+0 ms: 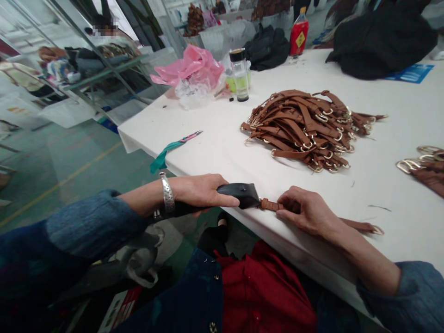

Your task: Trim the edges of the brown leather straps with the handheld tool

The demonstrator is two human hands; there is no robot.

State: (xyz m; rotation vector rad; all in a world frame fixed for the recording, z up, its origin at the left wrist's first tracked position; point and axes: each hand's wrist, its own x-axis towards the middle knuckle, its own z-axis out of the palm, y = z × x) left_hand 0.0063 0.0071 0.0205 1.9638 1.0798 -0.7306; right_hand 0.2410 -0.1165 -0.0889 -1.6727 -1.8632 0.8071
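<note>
My left hand (204,190), with a silver watch at the wrist, is wrapped around a black electric clipper (239,193). The clipper's flared head points right and meets the end of a brown leather strap (270,204) at the table's front edge. My right hand (305,209) pinches that strap close to the clipper head, fingers closed. Beyond the right hand, the strap's other end lies on the table with a gold metal ring (378,230). My palm hides the clipper's handle in part.
A heap of brown straps with gold rings (301,125) lies on the white table (208,134). More straps (430,171) are at right. Thread snips (189,137) with teal cloth lie left. Behind stand a glass jar (239,76), pink bag (197,67) and red bottle (299,34). A person sits far left.
</note>
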